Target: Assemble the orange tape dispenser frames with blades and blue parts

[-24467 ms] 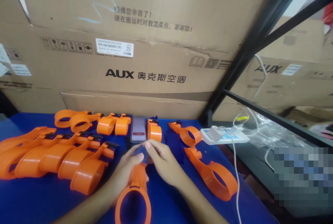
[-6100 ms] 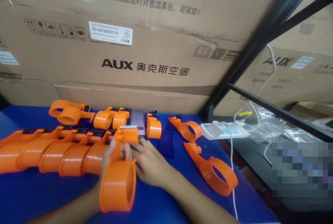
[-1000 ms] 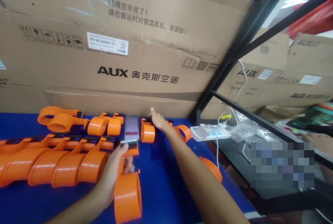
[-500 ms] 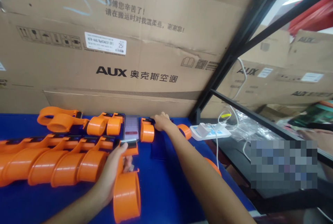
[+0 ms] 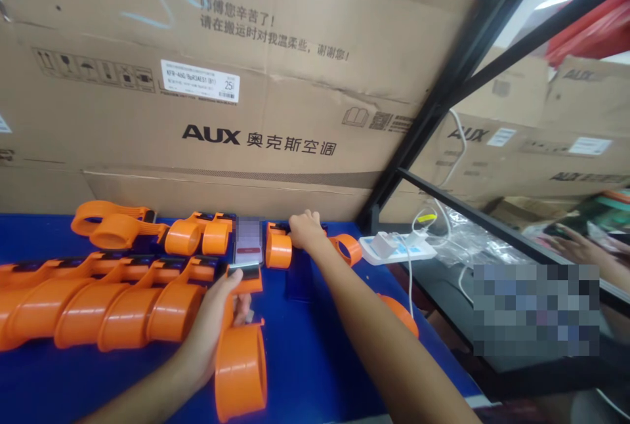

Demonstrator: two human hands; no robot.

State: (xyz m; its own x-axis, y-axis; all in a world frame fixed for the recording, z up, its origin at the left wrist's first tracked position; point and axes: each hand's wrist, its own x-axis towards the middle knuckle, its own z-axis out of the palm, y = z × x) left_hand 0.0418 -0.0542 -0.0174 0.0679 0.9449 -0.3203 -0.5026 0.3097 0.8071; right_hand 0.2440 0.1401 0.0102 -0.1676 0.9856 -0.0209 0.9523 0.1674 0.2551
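My left hand (image 5: 209,322) is wrapped around the frame of an orange plastic tape dispenser (image 5: 241,368), its round hub hanging toward me and its dark-topped end pointing away. The thumb lies along the top, beside a small pale piece at the fingertips. At the back of the blue table, my right hand (image 5: 306,230) has its fingers curled down. What they grip, if anything, is hidden. Just left of it stands another orange dispenser (image 5: 279,250); to its right lies an orange ring (image 5: 348,250), partly covered by my wrist.
Several orange dispensers (image 5: 125,319) line the left side, with more behind them. A phone (image 5: 249,240) lies at the back centre. A white power strip (image 5: 398,249) with cables sits by a black metal frame (image 5: 418,142). A large carton (image 5: 236,83) walls off the back.
My right hand has shifted very slightly, and more of the orange ring beside its wrist shows. The left hand keeps its hold. At the far right, another person's hand has moved leftward.
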